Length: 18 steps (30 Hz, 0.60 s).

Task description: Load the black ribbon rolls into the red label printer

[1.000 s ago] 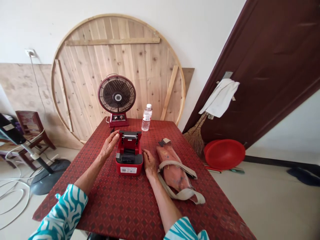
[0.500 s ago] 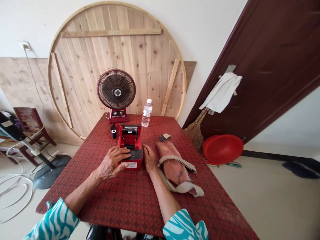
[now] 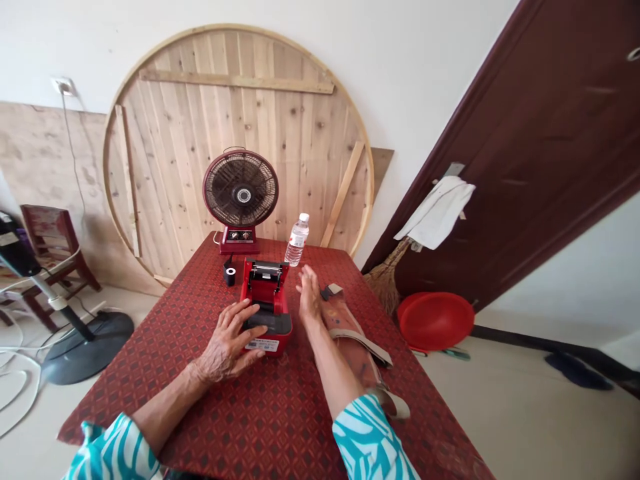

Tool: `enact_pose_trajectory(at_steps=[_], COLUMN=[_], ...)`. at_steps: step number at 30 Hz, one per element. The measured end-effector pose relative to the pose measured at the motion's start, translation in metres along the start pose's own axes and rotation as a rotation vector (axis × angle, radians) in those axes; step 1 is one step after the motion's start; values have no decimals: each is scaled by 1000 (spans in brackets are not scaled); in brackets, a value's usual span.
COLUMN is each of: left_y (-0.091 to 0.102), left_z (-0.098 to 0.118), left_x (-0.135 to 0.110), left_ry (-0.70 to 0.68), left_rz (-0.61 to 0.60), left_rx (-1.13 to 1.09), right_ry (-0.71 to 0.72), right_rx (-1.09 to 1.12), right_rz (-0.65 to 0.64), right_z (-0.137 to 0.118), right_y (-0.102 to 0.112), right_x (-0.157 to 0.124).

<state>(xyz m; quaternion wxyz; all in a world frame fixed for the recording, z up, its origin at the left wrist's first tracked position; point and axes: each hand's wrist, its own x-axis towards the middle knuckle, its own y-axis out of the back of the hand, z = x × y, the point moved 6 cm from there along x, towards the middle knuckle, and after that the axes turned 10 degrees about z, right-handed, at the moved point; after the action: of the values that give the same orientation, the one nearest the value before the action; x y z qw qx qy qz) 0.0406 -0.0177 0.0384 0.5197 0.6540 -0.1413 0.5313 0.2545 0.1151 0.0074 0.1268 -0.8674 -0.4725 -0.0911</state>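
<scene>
A small red and black label printer [image 3: 266, 321] stands on the patterned red tabletop [image 3: 240, 420] with its lid tipped up and back. My left hand [image 3: 231, 339] rests on the printer's near left side, fingers spread over the black front part. To the right of the printer, my right hand [image 3: 309, 293] is raised and apart from it, fingers stretched out and holding nothing. Behind the printer on the left sits a small black roll [image 3: 229, 276] with a white core. An orange-brown bag [image 3: 347, 320] with beige straps lies beside my right forearm, which partly hides it.
A red fan [image 3: 241, 190] and a water bottle [image 3: 297, 240] stand at the table's far end. A large round wooden board [image 3: 240, 113] leans on the wall. On the floor are a red basin [image 3: 437, 321], a broom [image 3: 387, 277] and a black stand base [image 3: 89, 347].
My right hand has left the printer's right side and moved forward and right, its fingers straightening. My left hand stays on the printer. The view has shifted slightly.
</scene>
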Motion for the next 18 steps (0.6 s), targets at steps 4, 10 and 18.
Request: enact_pose_trajectory(at_steps=[4, 10, 18], left_y=[0, 2, 2], left_z=[-2, -2, -7], left_x=[-3, -4, -4], left_ry=[20, 34, 89], left_rz=[17, 46, 43], left_rx=[26, 5, -44], right_ry=[-33, 241, 433], right_rx=[67, -20, -110], right_rz=[-103, -131, -218], right_z=[-13, -34, -39], right_y=[-24, 2, 22], right_x=[10, -42, -90])
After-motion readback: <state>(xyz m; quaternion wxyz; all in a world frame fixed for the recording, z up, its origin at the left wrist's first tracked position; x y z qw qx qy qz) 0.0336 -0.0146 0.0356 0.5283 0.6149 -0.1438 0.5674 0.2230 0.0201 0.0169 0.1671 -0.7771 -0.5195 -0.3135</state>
